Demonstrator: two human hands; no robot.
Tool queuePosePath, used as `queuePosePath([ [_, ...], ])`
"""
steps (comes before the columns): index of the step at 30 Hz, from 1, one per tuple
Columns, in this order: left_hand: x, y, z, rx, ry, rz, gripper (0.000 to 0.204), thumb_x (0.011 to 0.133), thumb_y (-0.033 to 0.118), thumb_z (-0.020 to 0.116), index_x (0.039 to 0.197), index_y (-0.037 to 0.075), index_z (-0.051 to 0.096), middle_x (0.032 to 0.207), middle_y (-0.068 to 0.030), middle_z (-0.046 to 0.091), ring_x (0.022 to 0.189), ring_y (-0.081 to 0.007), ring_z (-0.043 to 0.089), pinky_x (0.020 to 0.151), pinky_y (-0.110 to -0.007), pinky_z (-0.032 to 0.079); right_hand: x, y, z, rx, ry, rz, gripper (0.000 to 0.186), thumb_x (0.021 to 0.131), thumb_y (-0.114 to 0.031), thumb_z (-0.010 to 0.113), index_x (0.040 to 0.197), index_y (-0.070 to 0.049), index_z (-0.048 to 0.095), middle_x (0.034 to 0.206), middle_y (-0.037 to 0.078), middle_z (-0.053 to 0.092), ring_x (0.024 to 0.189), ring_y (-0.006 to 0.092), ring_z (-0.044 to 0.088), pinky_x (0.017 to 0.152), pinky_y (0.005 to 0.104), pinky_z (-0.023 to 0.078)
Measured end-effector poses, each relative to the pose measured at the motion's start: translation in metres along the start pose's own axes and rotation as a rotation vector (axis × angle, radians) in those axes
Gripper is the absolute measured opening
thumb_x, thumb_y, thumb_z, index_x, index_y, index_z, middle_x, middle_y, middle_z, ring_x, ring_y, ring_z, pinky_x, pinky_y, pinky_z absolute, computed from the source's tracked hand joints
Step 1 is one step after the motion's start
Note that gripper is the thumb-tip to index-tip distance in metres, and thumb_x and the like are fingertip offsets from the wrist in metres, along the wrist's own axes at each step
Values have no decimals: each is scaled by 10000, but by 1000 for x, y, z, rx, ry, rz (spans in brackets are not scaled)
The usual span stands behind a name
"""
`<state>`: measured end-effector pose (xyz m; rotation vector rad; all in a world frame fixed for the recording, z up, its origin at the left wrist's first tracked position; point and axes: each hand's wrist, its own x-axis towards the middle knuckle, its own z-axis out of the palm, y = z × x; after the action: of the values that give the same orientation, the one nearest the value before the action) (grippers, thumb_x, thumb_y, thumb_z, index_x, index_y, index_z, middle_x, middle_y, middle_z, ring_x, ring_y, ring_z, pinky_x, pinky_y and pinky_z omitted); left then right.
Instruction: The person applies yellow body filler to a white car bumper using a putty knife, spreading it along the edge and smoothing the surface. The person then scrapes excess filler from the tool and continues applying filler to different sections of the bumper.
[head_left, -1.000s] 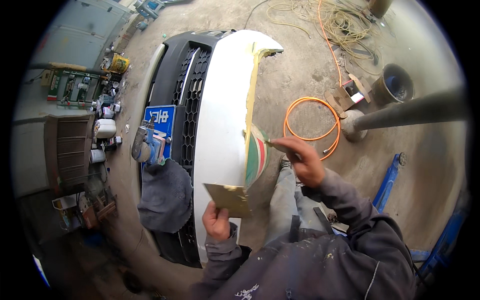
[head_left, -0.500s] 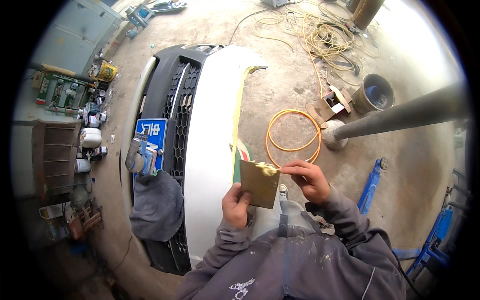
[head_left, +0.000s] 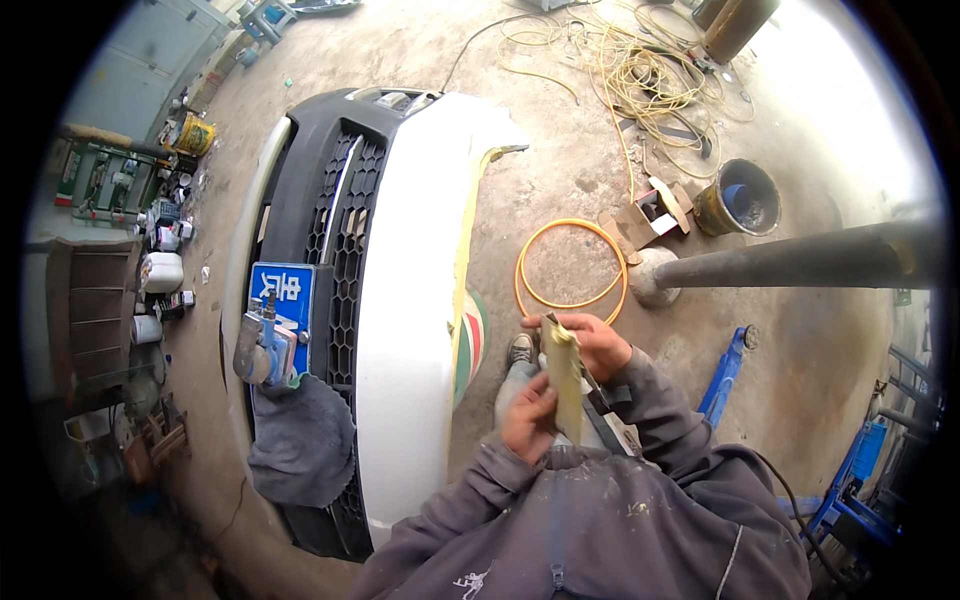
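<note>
A thin flat plate (head_left: 567, 385) stands tilted in front of my body, with pale yellow paste smeared on it. My left hand (head_left: 530, 418) is closed on its left edge, thumb and fingers gripping it. My right hand (head_left: 598, 348) is closed behind the plate's upper end, fingers curled toward its top edge. The plate partly hides those fingers, and whether they hold a separate tool cannot be made out. Left of my hands is a white car bumper (head_left: 415, 330) with yellow tape (head_left: 463, 260) along its edge.
A grey cloth (head_left: 300, 440) and a blue air sander (head_left: 265, 345) lie on the bumper's black grille, by a blue number plate (head_left: 295, 285). An orange hose (head_left: 522, 270), a bucket (head_left: 738, 198), a slanting post (head_left: 800, 262) and a blue jack arm (head_left: 725, 375) stand or lie rightward.
The plate has turned from broad-face view to nearly edge-on and moved right with my left hand. My right hand has moved slightly lower and left, behind the plate's top. The view has shifted slightly.
</note>
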<state>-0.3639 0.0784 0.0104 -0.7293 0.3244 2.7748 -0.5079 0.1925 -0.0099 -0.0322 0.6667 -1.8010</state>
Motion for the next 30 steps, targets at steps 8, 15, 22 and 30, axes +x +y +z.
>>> queuePosePath([
  [8, -52, 64, -37, 231, 339, 592, 303, 941, 95, 487, 1237, 49, 442, 896, -134, 638, 695, -267, 650, 608, -425, 547, 70, -48, -106, -202, 488, -122, 234, 902, -134, 595, 1084, 12, 593, 943, 57, 647, 823, 148, 628, 732, 317, 529],
  [15, -116, 102, -80, 598, 549, 938, 385, 946, 30, 459, 1321, -29, 397, 1257, -141, 525, 1109, -233, 549, 967, -376, 438, 240, -140, -142, -1384, 776, -785, 356, 860, -9, 489, 1161, -132, 636, 1071, 135, 623, 963, 342, 591, 854, 362, 467],
  [22, -138, 85, -119, 573, 687, 944, 400, 944, 39, 463, 1330, -33, 386, 1274, -138, 509, 1133, -235, 522, 979, -382, 416, 263, -101, -127, -1625, 838, -850, 455, 793, 52, 486, 1143, -179, 661, 1079, 96, 625, 1010, 296, 559, 884, 369, 465],
  [30, -139, 88, -118, 542, 635, 948, 409, 938, 28, 453, 1335, -33, 381, 1275, -145, 503, 1141, -239, 518, 983, -381, 410, 228, -63, -84, -1588, 669, -951, 443, 792, 88, 479, 1149, -116, 645, 1085, 106, 620, 993, 299, 553, 862, 368, 466],
])
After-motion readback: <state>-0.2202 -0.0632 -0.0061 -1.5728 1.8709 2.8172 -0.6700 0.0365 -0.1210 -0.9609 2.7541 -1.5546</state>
